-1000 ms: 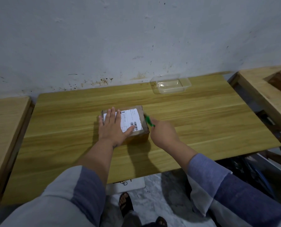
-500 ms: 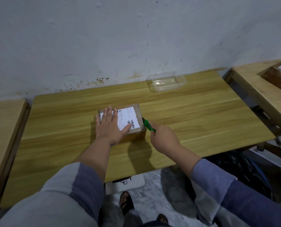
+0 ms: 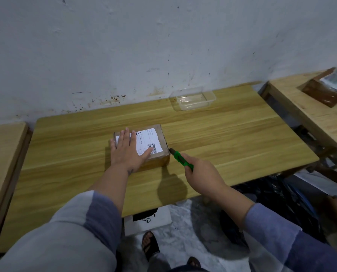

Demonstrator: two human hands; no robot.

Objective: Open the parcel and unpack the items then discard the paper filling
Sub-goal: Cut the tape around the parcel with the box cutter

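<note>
A small brown cardboard parcel (image 3: 159,142) with a white shipping label lies shut in the middle of the wooden table (image 3: 232,138). My left hand (image 3: 127,153) lies flat on its top, fingers spread, covering the left half of the label. My right hand (image 3: 202,171) grips a green utility knife (image 3: 180,159). The knife's tip touches the parcel's right side near the front corner.
A clear plastic tray (image 3: 193,98) stands at the back of the table near the wall. A second wooden table at the right carries a dark brown box (image 3: 324,91). Another wooden surface (image 3: 2,154) adjoins on the left. Dark bags (image 3: 277,203) lie on the floor below right.
My right hand has drawn the knife back toward me along the parcel's right side, from near its far end to the front corner. My left hand has stayed pressed on the parcel.
</note>
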